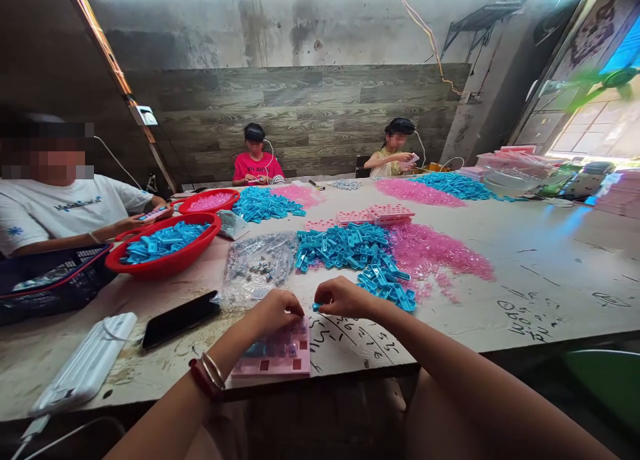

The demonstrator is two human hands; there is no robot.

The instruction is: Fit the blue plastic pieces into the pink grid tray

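Note:
My right hand [345, 297] pinches a small blue plastic piece [316, 307] above the table, just right of a pink tray. The pink tray [273, 367] lies near the front edge, with square holes along its border and clear and bluish plastic pieces on it. Over its upper part, my left hand [278, 311] is closed, fingers bent down at the tray; whatever they grip is hidden. Beyond my hands lies a heap of blue plastic pieces [345, 245], with a smaller group [385, 287] nearer my right forearm.
Pink clear pieces [440, 253] are heaped to the right. A plastic bag [257, 263] of small metal parts, a black phone [180, 320], a white power bank [85, 363] and a red basin [165, 263] of blue pieces stand left. Three people sit around the table.

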